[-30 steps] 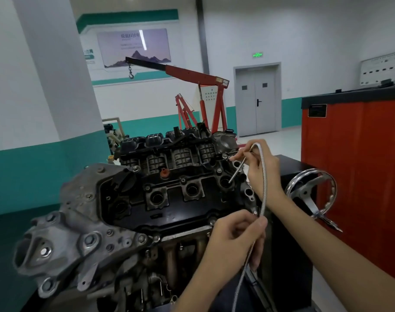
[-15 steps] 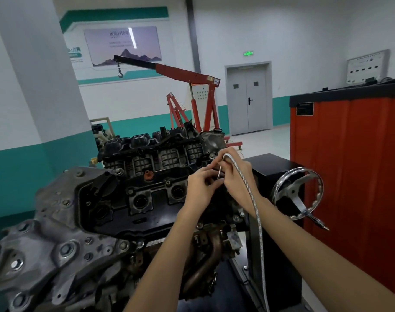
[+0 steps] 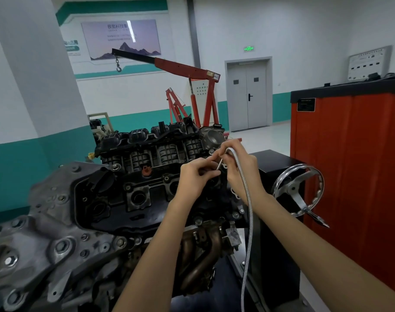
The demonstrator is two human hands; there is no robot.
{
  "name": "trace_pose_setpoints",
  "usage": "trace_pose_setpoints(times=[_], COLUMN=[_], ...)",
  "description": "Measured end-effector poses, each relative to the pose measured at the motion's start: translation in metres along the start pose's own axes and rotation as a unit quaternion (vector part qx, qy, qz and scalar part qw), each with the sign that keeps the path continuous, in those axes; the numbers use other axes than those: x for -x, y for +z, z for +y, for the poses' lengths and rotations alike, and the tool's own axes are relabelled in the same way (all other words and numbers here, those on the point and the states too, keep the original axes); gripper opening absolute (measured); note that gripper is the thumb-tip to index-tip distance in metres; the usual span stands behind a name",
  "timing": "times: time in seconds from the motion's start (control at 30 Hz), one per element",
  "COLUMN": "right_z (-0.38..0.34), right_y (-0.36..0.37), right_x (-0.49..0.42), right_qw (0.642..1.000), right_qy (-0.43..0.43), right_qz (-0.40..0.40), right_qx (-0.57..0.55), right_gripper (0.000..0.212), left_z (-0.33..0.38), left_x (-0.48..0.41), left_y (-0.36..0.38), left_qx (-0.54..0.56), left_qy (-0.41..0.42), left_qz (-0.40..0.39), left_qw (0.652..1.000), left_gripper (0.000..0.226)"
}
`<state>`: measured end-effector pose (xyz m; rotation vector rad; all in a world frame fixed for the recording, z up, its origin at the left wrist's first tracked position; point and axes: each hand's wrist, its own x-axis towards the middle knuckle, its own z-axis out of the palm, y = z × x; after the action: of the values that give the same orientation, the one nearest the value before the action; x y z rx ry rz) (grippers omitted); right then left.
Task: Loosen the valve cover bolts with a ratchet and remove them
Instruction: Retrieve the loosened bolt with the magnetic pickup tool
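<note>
The right hand point(image 3: 239, 170) curls its fingers round the upper bend of a flexible pick-up tool point(image 3: 248, 210), a ribbed metal hose that hangs from the hand down to the lower edge of the view. The left hand point(image 3: 195, 176) meets it and pinches the thin stiff tip point(image 3: 219, 165) of this tool between thumb and fingers. Whether a bolt sits on the tip I cannot tell, because the fingers cover it.

Both hands are above the right end of the black valve cover point(image 3: 147, 199), near the throttle body point(image 3: 213, 136). Some valve cover bolts point(image 3: 128, 188) are seated in the cover further to the left. No ratchet is in view. Behind the cover is the intake manifold point(image 3: 151, 140), below it the exhaust manifold point(image 3: 201, 251), and at the right the chrome handwheel point(image 3: 298, 190) of the engine stand.

I judge that the step is to lift a loosened bolt away with the tool. The danger is that a small bolt slips from the tip or from the fingers and falls into an open spark plug well point(image 3: 138, 198), or down between the exhaust pipes, where it is hard to reach. A quick pull or a weak pinch would cause this. The hanging hose could also catch on the handwheel and jerk the tip.
</note>
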<state>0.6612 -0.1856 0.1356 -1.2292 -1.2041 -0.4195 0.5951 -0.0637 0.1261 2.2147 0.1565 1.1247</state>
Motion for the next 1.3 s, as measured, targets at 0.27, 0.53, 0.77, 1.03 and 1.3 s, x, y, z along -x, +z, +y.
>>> trace_pose_setpoints(times=[0.27, 0.53, 0.77, 1.03, 1.3], right_z=[-0.007, -0.03, -0.053, -0.054, -0.009], right_y=[-0.003, -0.017, -0.037, -0.038, -0.015], right_x=[-0.008, -0.015, -0.017, -0.017, 0.008], right_qw=[0.998, 0.992, 0.987, 0.981, 0.99], right_qy=[0.008, 0.001, -0.037, -0.056, 0.036], right_qz=[0.052, 0.085, 0.112, 0.151, 0.133], right_qx=[-0.042, -0.097, -0.105, -0.108, -0.043], right_gripper=[0.026, 0.025, 0.02, 0.034, 0.038], left_z=[-0.025, -0.024, -0.017, -0.02, -0.017], left_x=[0.017, 0.008, -0.001, 0.008, 0.029], left_y=[-0.009, 0.024, 0.025, -0.012, -0.022], left_qx=[-0.03, -0.154, -0.085, 0.026, 0.029], left_qy=[-0.047, -0.005, -0.004, -0.096, -0.131], left_qz=[0.048, 0.043, 0.037, 0.063, 0.065], left_qw=[0.997, 0.987, 0.996, 0.993, 0.989], left_gripper=[0.014, 0.033, 0.015, 0.036, 0.043])
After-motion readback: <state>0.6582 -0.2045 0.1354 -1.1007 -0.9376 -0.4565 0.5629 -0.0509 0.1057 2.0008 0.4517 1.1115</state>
